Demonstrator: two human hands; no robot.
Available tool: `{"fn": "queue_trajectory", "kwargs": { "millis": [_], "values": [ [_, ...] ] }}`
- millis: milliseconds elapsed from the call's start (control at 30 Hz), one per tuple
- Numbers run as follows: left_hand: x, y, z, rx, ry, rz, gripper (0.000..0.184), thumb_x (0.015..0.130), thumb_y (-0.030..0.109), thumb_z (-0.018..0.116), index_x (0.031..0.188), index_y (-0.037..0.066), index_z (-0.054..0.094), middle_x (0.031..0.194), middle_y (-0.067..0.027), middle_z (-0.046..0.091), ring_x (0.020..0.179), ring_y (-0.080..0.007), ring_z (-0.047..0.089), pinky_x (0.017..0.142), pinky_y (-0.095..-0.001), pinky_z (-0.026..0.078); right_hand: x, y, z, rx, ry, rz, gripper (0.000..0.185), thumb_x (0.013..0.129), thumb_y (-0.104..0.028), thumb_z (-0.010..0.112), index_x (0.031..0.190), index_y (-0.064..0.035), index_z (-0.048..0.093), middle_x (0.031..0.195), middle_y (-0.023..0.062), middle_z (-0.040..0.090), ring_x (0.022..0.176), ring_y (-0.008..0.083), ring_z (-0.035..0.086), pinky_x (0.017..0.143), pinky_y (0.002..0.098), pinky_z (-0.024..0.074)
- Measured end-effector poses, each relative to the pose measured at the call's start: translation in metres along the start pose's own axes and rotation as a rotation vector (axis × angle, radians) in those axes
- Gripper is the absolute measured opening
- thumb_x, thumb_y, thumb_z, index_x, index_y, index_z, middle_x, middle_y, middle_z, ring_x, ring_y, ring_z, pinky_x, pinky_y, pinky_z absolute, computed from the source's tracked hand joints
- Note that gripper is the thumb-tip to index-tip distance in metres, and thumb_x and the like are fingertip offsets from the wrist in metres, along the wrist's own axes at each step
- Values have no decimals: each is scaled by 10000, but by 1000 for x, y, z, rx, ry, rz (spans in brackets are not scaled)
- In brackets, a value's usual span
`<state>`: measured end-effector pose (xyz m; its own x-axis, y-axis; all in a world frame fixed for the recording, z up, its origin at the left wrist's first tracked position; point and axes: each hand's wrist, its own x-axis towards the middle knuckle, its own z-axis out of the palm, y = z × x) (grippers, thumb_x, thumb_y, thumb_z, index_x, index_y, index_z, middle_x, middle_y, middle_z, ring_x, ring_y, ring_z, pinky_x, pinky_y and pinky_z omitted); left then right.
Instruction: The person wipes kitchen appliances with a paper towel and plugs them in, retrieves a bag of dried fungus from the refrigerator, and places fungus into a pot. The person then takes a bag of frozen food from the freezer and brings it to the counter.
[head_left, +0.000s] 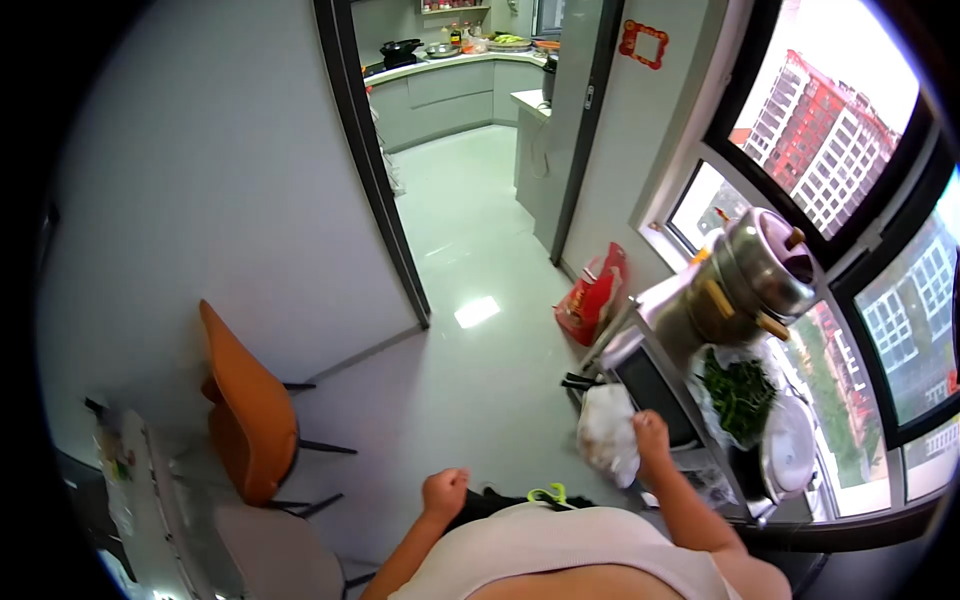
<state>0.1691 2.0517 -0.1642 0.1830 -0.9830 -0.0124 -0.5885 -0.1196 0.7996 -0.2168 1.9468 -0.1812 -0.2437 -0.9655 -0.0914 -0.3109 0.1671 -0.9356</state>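
Note:
My right hand (651,434) is closed at the edge of a whitish plastic bag (606,436) with something pale brown inside; the bag hangs beside the metal shelf rack. My left hand (446,494) is curled into a fist in front of my body, close to dark fabric (487,503). Whether the fist holds anything is hidden from this angle. A bright green hook-shaped piece (548,494) shows against the dark fabric at my waist.
On the rack by the window stand a steamer pot (765,265), leafy greens (740,395) and a white lidded container (790,445). A red bag (593,300) sits on the floor. An orange chair (250,420) is at left. A doorway ahead opens onto a kitchen counter (440,95).

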Motion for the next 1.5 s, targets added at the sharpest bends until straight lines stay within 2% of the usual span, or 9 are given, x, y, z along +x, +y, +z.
{"fn": "queue_trajectory", "kwargs": {
  "millis": [67, 233, 367, 433, 533, 600, 1067, 1400, 1500],
  "values": [
    [58, 6, -12, -176, -34, 175, 308, 863, 293, 547, 658, 63, 560, 601, -152, 549, 554, -353, 533, 490, -411, 408, 62, -73, 43, 163, -11, -45, 130, 884, -155, 545, 817, -54, 591, 722, -33, 501, 678, 63, 436, 623, 229, 380],
    [212, -40, -47, 382, -507, 224, 208, 897, 267, 473, 867, 119, 617, 756, -120, 639, 707, -343, 605, 608, -433, 467, 240, -149, 124, 340, -94, -56, 167, 909, -188, 535, 883, -43, 613, 749, -21, 536, 679, 73, 474, 644, 233, 405],
    [340, -69, -78, 345, -217, -90, 185, 881, 177, 460, 978, 96, 595, 959, -169, 627, 890, -368, 583, 745, -438, 452, 378, -199, 195, 455, -128, -70, 145, 882, -147, 548, 847, -31, 626, 723, -23, 535, 675, 70, 464, 630, 229, 388],
    [393, -116, -74, 389, 194, 229, 145, 822, 55, 503, 948, 40, 575, 945, -181, 621, 859, -383, 579, 747, -436, 450, 460, -204, 231, 392, -152, -38, 145, 875, -145, 555, 861, -26, 638, 721, -17, 543, 670, 79, 470, 618, 235, 387],
    [399, -171, -53, 160, 257, -396, 122, 675, -24, 626, 748, 32, 546, 714, -156, 590, 661, -226, 584, 616, -356, 459, 556, -230, 287, 460, -239, 28, 128, 875, -131, 555, 864, -21, 622, 754, 9, 581, 684, 100, 506, 646, 235, 418],
    [399, -184, -22, 253, 262, -396, 144, 798, 123, 585, 673, 77, 530, 554, -48, 494, 528, -136, 481, 496, -307, 393, 619, -254, 311, 488, -262, 58, 120, 877, -122, 554, 868, -16, 611, 777, 28, 604, 700, 114, 531, 663, 238, 439],
    [968, -262, 54, -530, 80, -1108, 183, 885, 226, 493, 827, 60, 545, 621, -58, 532, 532, -139, 524, 484, -290, 430, 1045, -406, 524, 760, -272, 231, 90, 879, -69, 518, 892, 0, 574, 893, 89, 617, 795, 173, 589, 743, 316, 510],
    [1502, -204, -87, -515, 43, -447, 332, 929, 258, 479, 1172, 33, 514, 877, -75, 619, 747, -128, 575, 670, -246, 467, 1331, -466, 619, 962, -74, 252, 154, 889, -117, 528, 948, 16, 577, 914, 108, 614, 822, 204, 596, 762, 352, 510],
    [1582, -218, -100, -498, 168, -411, 231, 923, 240, 483, 978, 27, 554, 746, -70, 593, 638, -132, 557, 591, -266, 471, 1438, -454, 662, 1031, -75, 365, 212, 906, -164, 516, 1015, 9, 571, 972, 131, 600, 880, 253, 593, 781, 390, 503]
  ]
}}
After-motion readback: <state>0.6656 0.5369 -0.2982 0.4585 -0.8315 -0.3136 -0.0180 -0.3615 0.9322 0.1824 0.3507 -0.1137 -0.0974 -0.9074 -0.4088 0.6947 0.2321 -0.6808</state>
